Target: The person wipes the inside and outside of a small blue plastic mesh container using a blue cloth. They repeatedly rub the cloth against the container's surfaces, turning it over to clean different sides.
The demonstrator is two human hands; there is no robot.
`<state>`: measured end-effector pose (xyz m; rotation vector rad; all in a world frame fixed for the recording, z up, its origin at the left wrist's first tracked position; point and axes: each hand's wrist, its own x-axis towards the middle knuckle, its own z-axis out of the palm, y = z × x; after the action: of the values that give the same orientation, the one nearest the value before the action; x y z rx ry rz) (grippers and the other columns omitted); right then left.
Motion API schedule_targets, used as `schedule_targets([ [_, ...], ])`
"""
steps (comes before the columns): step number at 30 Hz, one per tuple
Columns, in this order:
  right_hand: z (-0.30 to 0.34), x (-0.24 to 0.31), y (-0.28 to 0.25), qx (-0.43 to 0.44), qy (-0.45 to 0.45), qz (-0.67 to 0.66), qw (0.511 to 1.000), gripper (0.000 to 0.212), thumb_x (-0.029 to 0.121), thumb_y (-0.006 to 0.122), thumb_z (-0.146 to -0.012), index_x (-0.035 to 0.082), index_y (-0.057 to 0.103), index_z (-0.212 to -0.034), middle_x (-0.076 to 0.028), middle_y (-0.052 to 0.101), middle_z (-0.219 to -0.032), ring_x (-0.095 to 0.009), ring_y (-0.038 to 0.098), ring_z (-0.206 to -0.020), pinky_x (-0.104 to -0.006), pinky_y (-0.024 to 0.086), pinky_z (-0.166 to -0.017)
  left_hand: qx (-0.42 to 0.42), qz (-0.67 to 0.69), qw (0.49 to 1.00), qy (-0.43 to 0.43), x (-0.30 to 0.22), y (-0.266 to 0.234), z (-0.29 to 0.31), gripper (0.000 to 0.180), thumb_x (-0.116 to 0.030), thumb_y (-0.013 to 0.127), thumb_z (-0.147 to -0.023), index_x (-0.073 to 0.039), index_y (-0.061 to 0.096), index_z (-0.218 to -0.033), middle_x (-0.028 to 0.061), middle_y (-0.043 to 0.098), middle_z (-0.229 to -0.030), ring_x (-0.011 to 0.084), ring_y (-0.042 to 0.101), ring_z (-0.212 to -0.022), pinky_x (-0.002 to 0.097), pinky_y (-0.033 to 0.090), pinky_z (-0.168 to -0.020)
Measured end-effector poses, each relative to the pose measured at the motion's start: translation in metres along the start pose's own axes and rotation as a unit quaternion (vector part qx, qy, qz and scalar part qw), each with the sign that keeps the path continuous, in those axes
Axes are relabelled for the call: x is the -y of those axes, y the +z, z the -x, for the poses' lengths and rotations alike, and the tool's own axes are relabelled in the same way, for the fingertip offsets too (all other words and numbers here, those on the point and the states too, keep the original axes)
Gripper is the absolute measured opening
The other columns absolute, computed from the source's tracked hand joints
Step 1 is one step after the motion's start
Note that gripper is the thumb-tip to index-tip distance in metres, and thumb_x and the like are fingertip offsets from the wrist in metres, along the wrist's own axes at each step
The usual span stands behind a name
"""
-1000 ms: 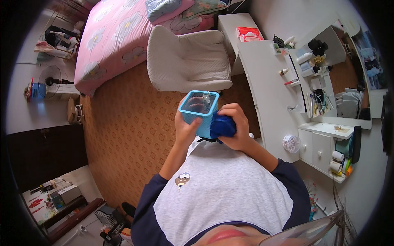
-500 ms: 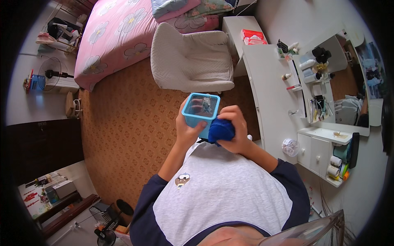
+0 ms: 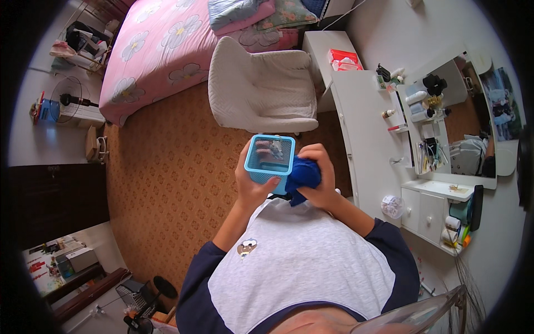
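looser than half a second ago, a blue cloth (image 3: 304,172) now trails an end toward six o'clock, held by the right hand (image 3: 325,177) at the four o'clock side of a light-blue mesh basket (image 3: 267,172), which the left hand (image 3: 252,186) clasps from nine o'clock.

The head-worn fisheye looks down — shirt (image 3: 317,256) close below, fingers (image 3: 318,149) beyond, floor (image 3: 167,183) farthest.
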<state>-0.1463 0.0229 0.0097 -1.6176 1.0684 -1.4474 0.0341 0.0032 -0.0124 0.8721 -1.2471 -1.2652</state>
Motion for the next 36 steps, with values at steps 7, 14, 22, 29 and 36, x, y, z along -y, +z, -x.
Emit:
schedule_targets([
  [7, -0.01, -0.009, 0.02, -0.038, 0.099, 0.009, 0.994, 0.051, 0.004, 0.067, -0.06, 0.005, 0.051, -0.108, -0.012, 0.052, -0.103, -0.025, 0.055, -0.094, -0.0337, 0.044, -0.086, -0.012, 0.034, 0.999, 0.003, -0.004, -0.01, -0.007, 0.09, -0.036, 0.082, -0.071, 0.002, 0.034, -0.138, 0.0117, 0.052, -0.123, 0.0198, 0.055, -0.111, 0.0318, 0.049, -0.092],
  [14, -0.025, 0.003, 0.032, 0.062, -0.044, 0.028, 0.997, 0.052, 0.003, 0.071, -0.057, 0.006, 0.054, -0.106, -0.014, 0.053, -0.104, -0.03, 0.056, -0.094, -0.0356, 0.045, -0.083, -0.066, -0.019, 0.997, 0.022, 0.006, -0.03, -0.014, 0.087, -0.035, 0.08, -0.074, 0.001, 0.033, -0.138, 0.0111, 0.053, -0.12, 0.0193, 0.055, -0.111, 0.0303, 0.048, -0.092],
  [22, -0.029, -0.021, 0.06, -0.01, 0.024, 0.069, 0.997, 0.046, 0.0, 0.07, -0.056, 0.006, 0.054, -0.099, -0.014, 0.051, -0.096, -0.03, 0.055, -0.087, -0.0361, 0.045, -0.078, -0.059, 0.121, 0.99, -0.027, 0.002, -0.063, -0.031, 0.086, -0.051, 0.077, -0.073, 0.002, 0.043, -0.132, 0.0133, 0.057, -0.12, 0.0223, 0.059, -0.107, 0.0351, 0.049, -0.094],
  [29, -0.034, -0.014, 0.078, -0.039, -0.034, 0.07, 0.996, 0.05, 0.002, 0.07, -0.051, 0.006, 0.055, -0.098, -0.012, 0.053, -0.097, -0.029, 0.055, -0.087, -0.0357, 0.045, -0.079, -0.004, 0.08, 0.996, -0.042, -0.008, -0.079, -0.045, 0.083, -0.052, 0.077, -0.072, 0.003, 0.049, -0.126, 0.0138, 0.061, -0.115, 0.0217, 0.061, -0.103, 0.034, 0.049, -0.09],
  [36, -0.031, -0.027, 0.094, -0.112, 0.142, -0.07, 0.981, 0.056, -0.002, 0.06, -0.065, 0.008, 0.041, -0.117, -0.009, 0.045, -0.112, -0.018, 0.049, -0.101, -0.0317, 0.042, -0.092, 0.149, 0.263, 0.923, -0.237, 0.012, -0.104, -0.032, 0.094, -0.056, 0.076, -0.065, 0.007, 0.048, -0.13, 0.0202, 0.056, -0.125, 0.0263, 0.063, -0.104, 0.0397, 0.053, -0.088],
])
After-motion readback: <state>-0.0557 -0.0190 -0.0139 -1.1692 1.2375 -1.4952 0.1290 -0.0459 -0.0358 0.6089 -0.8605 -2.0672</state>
